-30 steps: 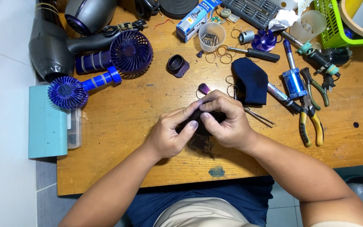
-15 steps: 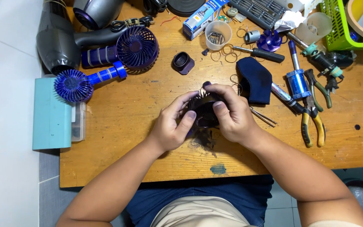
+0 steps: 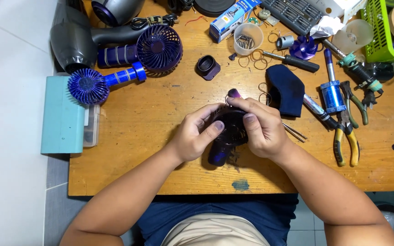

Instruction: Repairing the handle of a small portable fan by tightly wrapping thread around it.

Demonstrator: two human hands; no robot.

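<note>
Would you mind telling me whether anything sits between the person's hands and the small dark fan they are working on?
Nothing visible does. The left hand and the right hand both already grip the small dark fan directly, above the wooden table. The dark cloth lies apart, beyond the right hand.

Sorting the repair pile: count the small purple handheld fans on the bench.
3. One purple fan lies top left by the hair dryer, one below it, and one between the left hand and right hand.

Worn wooden table (image 3: pixel 128 136), pale, seemingly tiled floor (image 3: pixel 10 136), even light
</note>
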